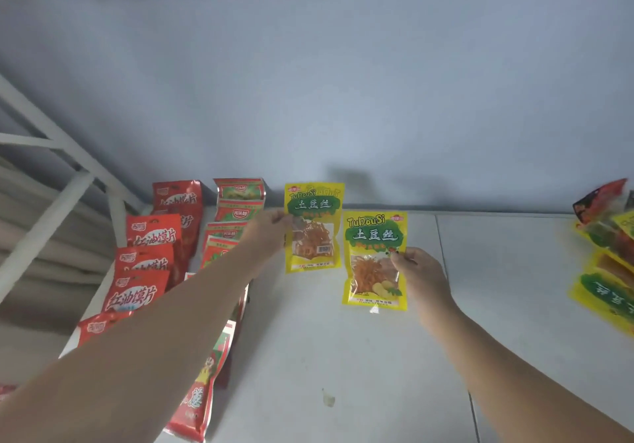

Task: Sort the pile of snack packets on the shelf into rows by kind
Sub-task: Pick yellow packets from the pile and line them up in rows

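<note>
Nearest the camera, two bare forearms are extended over the white shelf (343, 357). A small stain (328, 399) is seen on the shelf surface between them.

The right hand (420, 271) is closed on the right edge of a yellow packet (374, 261), which is held by thumb and fingers. Whether this packet is lying flat on the shelf or is lifted slightly cannot be told.

The left hand (266, 233) is closed in a pinch on the left edge of a second yellow packet (314, 228), which is positioned farther back, near the wall (343, 99). A further yellow edge appears behind its top, so a third packet may be stacked there; this is not certain.

To the left, two sorted rows are laid out front to back: a red packet row (147, 261) and, beside it, a red-and-green packet row (228, 233), partly hidden by the left arm. At the far right, the unsorted pile (607, 254) is seen, well apart from the hands.

The step in hand is judged to be the starting of a yellow row. For a clean result:

1. The rear packet should be set against the wall, printed face up.
2. The nearer packet should be overlapped in front of it, in line.
3. A gap should be kept from the red-and-green row.
4. Packets should be gripped by the edges only, so that contents are not crushed.
</note>
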Demonstrator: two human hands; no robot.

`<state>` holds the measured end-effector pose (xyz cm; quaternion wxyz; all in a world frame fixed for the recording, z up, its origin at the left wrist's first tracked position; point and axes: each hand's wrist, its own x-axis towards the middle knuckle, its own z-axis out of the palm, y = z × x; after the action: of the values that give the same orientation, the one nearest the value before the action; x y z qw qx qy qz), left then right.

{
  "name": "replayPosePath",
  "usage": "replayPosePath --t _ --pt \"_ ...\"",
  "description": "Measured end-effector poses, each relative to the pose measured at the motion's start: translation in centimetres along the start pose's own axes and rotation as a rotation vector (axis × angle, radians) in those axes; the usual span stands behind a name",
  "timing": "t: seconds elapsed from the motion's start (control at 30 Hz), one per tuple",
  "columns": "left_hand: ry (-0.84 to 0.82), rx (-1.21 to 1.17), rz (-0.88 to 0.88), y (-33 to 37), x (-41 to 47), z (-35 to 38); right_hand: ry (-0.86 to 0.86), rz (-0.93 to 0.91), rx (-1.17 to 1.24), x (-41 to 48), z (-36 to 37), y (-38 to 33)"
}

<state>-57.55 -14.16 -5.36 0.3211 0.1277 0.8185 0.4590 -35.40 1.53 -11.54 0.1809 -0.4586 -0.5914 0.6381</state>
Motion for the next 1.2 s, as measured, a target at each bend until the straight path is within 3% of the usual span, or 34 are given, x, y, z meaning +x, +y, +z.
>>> replayPosePath --t 0.27,0.43,0.87,1.03,1.2 --pt "-0.090 -0.019 -0.052 -0.2 6.6 -0.9 -0.040 0.002 -0.002 1.7 7.7 -0.7" --pt "-0.100 -0.093 -0.140 -3.1 11.1 -1.2 -0.021 -0.046 -0.210 3.2 11.1 -0.7" --pt "-0.146 -0.124 -0.189 -5.3 14.4 -0.3 0.096 -0.127 -0.497 4.3 12.2 -1.1" --pt "-0.146 -0.013 -0.132 -0.3 8.7 -0.8 0.106 -0.105 -0.447 3.7 11.3 -1.4" --pt "-0.038 0.186 0.098 1.9 4.2 -1.6 0.122 -0.083 -0.409 2.2 9.4 -1.5"
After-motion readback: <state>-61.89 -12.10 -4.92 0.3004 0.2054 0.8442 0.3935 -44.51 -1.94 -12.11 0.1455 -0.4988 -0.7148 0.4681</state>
